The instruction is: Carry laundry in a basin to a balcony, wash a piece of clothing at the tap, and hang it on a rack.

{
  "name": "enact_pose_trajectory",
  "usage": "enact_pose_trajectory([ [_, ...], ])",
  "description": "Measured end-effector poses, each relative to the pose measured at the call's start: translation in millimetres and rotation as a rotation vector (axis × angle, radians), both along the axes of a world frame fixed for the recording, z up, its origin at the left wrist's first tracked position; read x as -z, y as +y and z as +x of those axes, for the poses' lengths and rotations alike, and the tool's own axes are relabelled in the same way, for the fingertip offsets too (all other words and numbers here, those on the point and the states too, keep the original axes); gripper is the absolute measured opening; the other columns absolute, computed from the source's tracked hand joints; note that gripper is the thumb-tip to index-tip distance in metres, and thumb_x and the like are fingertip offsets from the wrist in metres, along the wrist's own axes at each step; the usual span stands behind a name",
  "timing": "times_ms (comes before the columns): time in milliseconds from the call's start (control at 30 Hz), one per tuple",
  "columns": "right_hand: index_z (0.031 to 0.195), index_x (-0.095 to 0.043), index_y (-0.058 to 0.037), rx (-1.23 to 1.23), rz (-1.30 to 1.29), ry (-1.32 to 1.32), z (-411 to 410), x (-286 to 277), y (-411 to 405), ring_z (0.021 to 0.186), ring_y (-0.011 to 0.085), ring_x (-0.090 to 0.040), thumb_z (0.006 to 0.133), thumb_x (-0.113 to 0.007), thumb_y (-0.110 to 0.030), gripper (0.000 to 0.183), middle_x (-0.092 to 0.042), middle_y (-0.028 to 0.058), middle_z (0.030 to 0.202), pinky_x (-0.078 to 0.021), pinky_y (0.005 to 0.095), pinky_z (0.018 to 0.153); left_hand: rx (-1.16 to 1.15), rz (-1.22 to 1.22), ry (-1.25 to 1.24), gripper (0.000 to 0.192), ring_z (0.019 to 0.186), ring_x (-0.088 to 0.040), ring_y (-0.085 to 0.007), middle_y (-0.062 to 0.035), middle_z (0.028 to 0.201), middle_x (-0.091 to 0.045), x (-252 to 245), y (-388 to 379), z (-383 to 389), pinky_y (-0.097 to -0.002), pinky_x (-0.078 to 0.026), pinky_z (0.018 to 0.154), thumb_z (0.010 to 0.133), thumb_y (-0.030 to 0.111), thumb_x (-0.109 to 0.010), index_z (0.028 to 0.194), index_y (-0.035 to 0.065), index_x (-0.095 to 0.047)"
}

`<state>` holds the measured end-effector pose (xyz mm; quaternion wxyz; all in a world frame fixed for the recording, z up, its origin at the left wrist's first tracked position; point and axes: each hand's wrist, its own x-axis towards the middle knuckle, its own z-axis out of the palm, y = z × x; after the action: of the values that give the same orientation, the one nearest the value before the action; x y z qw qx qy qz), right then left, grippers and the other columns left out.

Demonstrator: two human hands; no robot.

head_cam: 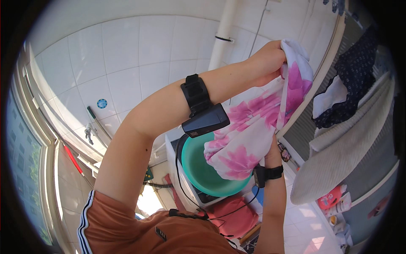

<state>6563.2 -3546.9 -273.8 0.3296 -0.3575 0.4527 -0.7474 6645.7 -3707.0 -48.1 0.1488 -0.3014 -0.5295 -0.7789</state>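
A white cloth with pink floral print (pixel 241 155), perhaps a garment, hangs bunched above a green plastic basin (pixel 196 171). My left hand (pixel 269 65) is raised at the upper right, its fingers closed on the top of the cloth. Below it, my right hand (pixel 272 150) reaches up to the cloth's right side; the fabric hides its fingers, so its grip does not show. The lower bunch of cloth overhangs the basin's opening. The part of the basin's inside that shows is green.
The basin rests on a white appliance (pixel 173 158) by a tiled wall. A red fabric-like item (pixel 234 216) lies below it. To the right hang a ribbed pale cloth (pixel 342 149) and a dark patterned garment (pixel 355 73). Bottles, one a pink-red container (pixel 331 197), stand lower right. A wall tap (pixel 88 134) is at left.
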Motion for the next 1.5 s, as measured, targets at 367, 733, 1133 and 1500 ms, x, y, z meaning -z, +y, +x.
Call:
enact_pose_trajectory([
  [367, 0.137, -0.037, -0.0019, -0.143, -0.096, -0.330, 21, 40, -17, 0.117, 0.0201, -0.050, 0.076, -0.076, -0.028, 0.078, -0.050, 0.0095, 0.131, -0.0406, 0.0325, 0.098, -0.144, 0.196, -0.083, 0.024, 0.092, -0.059, -0.0212, -0.0115, 0.103, -0.060, 9, -63, 21, -0.0346, -0.050, 0.079, 0.091, 0.003, -0.041, 0.109, -0.0018, -0.056],
  [733, 0.135, -0.042, -0.0019, -0.152, -0.053, -0.365, 39, 39, -24, 0.113, 0.0196, -0.054, 0.076, -0.075, -0.023, 0.071, -0.053, 0.0086, 0.127, -0.0429, 0.0318, 0.096, -0.144, 0.356, -0.069, 0.024, 0.097, -0.060, -0.0236, -0.0135, 0.108, -0.060, 2, -116, 22, -0.0380, -0.051, 0.090, 0.093, 0.005, -0.040, 0.112, -0.0026, -0.053],
  [1133, 0.122, -0.053, 0.0013, 0.609, 0.214, 0.263, 11, -51, -49, 0.096, 0.0180, -0.060, 0.085, -0.059, -0.011, 0.039, -0.062, 0.0092, 0.107, -0.0460, 0.0300, 0.087, -0.479, -0.056, -0.233, 0.032, 0.100, -0.060, -0.0184, -0.0071, 0.109, -0.061, 128, -207, 91, -0.0330, -0.048, 0.090, 0.086, 0.009, -0.059, 0.116, 0.0004, -0.052],
  [1500, 0.134, -0.038, 0.0009, 0.851, -0.044, 0.142, 29, -3, -94, 0.108, 0.0225, -0.053, 0.090, -0.043, -0.005, 0.045, -0.052, 0.0139, 0.124, -0.0423, 0.0301, 0.094, -0.661, -0.801, 0.083, 0.132, 0.141, -0.010, -0.0370, -0.0198, 0.153, -0.004, 299, -80, 80, -0.0433, -0.011, 0.115, 0.061, 0.036, -0.087, 0.148, 0.0052, 0.007],
])
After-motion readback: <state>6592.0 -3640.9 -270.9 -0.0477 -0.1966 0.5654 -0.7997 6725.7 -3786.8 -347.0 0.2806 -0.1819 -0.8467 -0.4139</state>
